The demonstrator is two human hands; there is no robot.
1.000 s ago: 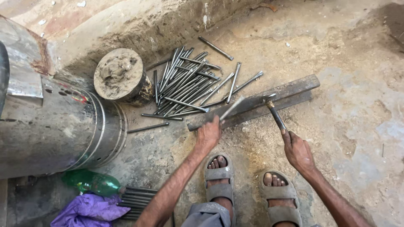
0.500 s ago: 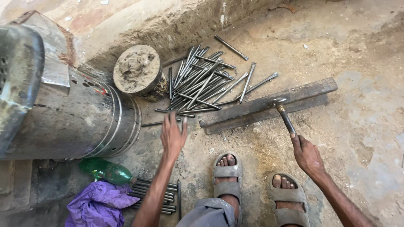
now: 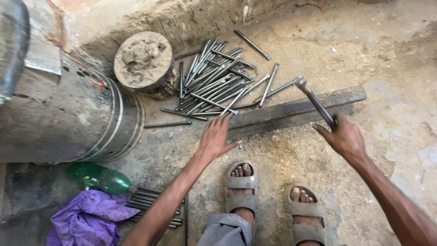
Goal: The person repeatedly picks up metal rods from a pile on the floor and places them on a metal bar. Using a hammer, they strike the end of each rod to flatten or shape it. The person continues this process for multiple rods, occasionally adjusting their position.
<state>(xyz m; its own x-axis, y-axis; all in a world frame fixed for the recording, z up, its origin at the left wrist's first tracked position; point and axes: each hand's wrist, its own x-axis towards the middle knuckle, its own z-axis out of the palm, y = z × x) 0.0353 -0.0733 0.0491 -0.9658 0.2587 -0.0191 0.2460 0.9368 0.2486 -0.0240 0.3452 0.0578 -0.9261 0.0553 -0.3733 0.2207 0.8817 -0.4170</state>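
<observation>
A big grey metal drum [image 3: 68, 118] lies on its side at the left, taking up most of that edge, with dusty concrete ground [image 3: 387, 59] spreading out to the right. Against the drum's upper end stands a round stump-like block [image 3: 143, 61] with a crusted, muddy top. A long dark steel bar [image 3: 296, 111] lies flat across the middle of the ground, running from the centre out toward the right. Just above and left of it sits a loose heap of thin metal rods [image 3: 214, 77], fanned out and crossing one another, with one single rod [image 3: 252, 44] lying apart at the top and another stray rod [image 3: 167, 124] beside the drum's rim. The left hand [image 3: 217, 136] is stretched forward with its fingers spread and nothing in them, the fingertips at the near edge of the heap and just beside the left end of the steel bar. The right hand [image 3: 346, 139] is wrapped tight around the handle of a hammer [image 3: 314, 102], whose small head is raised above the bar, pointing up and left. Below the hands, two feet in grey sandals [image 3: 241, 184] rest on the ground. At the lower left lie a green plastic bottle [image 3: 98, 177], a crumpled purple cloth [image 3: 88, 218] and a small bundle of rods [image 3: 152, 202] lined up side by side.
</observation>
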